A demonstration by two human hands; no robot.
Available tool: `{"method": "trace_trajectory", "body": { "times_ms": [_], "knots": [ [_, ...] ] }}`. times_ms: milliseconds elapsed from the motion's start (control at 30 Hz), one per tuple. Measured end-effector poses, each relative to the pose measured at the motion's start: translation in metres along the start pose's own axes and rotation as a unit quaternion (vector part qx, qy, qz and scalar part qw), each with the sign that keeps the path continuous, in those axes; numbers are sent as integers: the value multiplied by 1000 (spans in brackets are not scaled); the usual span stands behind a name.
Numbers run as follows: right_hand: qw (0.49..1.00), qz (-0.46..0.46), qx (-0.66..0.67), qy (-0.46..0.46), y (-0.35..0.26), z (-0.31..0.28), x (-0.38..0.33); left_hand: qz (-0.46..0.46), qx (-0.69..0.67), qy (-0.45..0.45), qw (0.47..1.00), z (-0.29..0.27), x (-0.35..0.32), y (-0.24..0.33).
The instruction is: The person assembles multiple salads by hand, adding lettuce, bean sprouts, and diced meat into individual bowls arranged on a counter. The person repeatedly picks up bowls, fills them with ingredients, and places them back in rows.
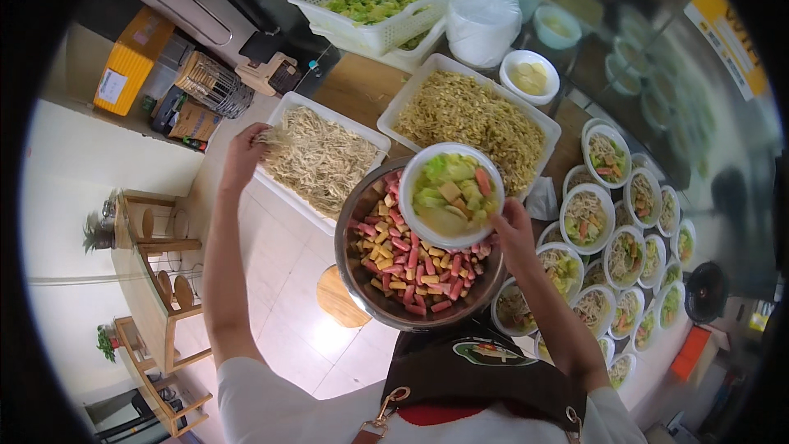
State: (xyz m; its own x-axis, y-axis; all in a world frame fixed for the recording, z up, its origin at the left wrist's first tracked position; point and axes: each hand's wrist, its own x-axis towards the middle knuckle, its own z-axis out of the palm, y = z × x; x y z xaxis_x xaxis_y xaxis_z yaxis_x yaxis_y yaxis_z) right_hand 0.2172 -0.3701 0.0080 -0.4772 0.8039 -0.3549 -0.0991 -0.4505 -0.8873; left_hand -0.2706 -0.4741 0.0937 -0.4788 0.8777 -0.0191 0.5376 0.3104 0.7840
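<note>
White bowl [449, 242] of greens, potato slices and pink and tan pieces is held over the upper right of the metal basin [394, 317]; its rim is clamped by the right hand [514, 234]. A pinch of pale shreds [320, 156] is gripped by the left hand [244, 156] at the left tray's [349, 126] edge. Basin is filled with pink and yellow chunks. Second tray [411, 92], heaped with brownish shreds, is set beyond on the worktop [353, 82]. Greens are held in the basket [386, 37] behind. Filled bowls [564, 218] are stacked at right.
</note>
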Motion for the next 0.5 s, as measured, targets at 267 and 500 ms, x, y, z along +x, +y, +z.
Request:
{"method": "trace_trajectory", "body": {
  "times_ms": [267, 500],
  "knots": [
    [999, -15, 26, -31, -18, 27, -1, 102, -141, -169, 970, 29, -53, 172],
    [999, 7, 18, -28, -29, 13, -27, 260, 87, -423, 864, 159, -73, 205]
  ]
}}
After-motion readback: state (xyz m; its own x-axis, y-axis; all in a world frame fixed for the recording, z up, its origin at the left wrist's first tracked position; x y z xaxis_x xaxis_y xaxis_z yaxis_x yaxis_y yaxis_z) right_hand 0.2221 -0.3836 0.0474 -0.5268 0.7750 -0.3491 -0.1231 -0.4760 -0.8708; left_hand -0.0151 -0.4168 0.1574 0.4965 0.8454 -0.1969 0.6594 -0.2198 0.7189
